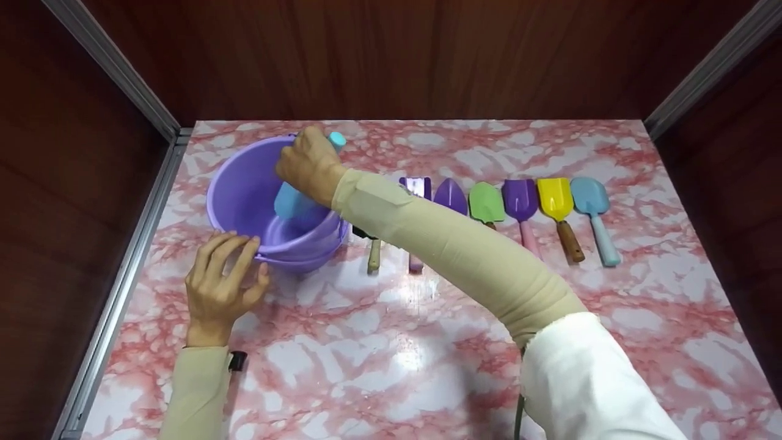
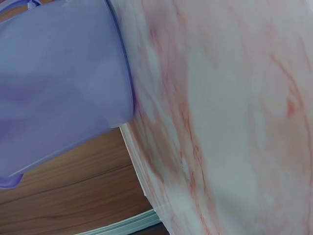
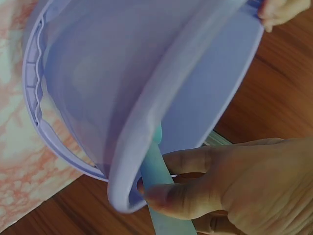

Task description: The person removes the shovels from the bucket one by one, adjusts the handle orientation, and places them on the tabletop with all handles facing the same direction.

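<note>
A purple bucket (image 1: 244, 177) stands on the left of the marbled table, its mouth towards me. My right hand (image 1: 310, 165) grips the pale blue handle (image 3: 159, 169) of a toy shovel over the bucket's right rim. The shovel's blue blade (image 1: 293, 200) is down inside, and the handle's turquoise end (image 1: 336, 141) pokes out beyond my fist. At the near left rim, the fingertips of my left hand (image 1: 221, 281) rest on the edge, thumb spread apart outside. The left wrist view has only the bucket's outer wall (image 2: 63, 83) and the tabletop, with the left hand out of frame.
Right of the bucket, several garden shovels lie in a row, partly under my right forearm: a pointed purple one (image 1: 451, 195), a green one (image 1: 487, 201), a yellow one (image 1: 556, 198) and a blue one (image 1: 591, 197). Dark wood panels (image 1: 397, 61) enclose the table.
</note>
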Tool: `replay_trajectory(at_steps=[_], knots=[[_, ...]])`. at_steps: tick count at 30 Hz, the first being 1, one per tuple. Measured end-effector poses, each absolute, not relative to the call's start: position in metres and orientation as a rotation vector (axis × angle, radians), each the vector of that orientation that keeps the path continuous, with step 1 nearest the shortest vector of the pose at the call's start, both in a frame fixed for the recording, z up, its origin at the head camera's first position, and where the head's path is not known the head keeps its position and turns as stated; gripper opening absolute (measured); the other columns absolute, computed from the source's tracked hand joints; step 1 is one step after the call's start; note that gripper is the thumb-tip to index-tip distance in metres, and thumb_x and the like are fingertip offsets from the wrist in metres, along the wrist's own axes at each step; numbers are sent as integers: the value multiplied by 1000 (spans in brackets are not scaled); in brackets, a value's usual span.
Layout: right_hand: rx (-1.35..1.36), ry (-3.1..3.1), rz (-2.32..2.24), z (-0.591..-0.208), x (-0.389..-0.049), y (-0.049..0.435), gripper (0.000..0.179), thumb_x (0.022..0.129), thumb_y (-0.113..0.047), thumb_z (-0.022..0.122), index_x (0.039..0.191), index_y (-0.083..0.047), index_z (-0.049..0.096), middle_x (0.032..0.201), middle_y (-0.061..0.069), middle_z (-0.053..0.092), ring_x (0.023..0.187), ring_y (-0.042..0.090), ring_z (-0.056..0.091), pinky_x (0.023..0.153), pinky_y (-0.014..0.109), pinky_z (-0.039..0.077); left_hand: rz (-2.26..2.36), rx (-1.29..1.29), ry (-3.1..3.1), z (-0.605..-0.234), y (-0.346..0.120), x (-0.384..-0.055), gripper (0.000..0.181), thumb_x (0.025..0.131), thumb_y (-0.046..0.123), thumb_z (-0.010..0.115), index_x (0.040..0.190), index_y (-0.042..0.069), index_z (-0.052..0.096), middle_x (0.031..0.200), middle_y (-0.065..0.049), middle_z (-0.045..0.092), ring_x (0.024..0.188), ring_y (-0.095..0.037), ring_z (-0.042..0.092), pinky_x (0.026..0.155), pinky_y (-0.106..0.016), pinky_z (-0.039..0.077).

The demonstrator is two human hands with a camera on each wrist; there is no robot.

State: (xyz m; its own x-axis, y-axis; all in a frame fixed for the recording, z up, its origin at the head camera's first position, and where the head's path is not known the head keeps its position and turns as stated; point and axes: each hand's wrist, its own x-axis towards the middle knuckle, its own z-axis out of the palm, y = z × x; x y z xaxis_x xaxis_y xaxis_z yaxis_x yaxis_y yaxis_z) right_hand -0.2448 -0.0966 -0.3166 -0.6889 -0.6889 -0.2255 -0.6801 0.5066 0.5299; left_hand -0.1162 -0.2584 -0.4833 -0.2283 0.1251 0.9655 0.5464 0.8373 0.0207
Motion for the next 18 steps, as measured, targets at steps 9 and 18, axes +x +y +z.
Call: replay_trajectory(at_steps=[9, 18], knots=[[1267, -2768, -754, -295, -256, -65, 27, 108, -9, 51, 115, -18, 75, 111, 2, 75, 90, 23, 67, 82, 38, 57, -446, -491, -1786, -485, -259, -119, 34, 98, 32, 67, 106, 3, 82, 99, -20, 76, 94, -44, 69, 95, -46, 66], [1310, -2919, -489, -286, -273, -14, 27, 97, -5, 67, 122, -13, 73, 119, 12, 74, 98, 35, 70, 88, 47, 60, -471, -459, -1778, -486, -256, -116, 34, 97, 33, 67, 104, 3, 82, 98, -20, 76, 94, -43, 69, 109, -37, 60]])
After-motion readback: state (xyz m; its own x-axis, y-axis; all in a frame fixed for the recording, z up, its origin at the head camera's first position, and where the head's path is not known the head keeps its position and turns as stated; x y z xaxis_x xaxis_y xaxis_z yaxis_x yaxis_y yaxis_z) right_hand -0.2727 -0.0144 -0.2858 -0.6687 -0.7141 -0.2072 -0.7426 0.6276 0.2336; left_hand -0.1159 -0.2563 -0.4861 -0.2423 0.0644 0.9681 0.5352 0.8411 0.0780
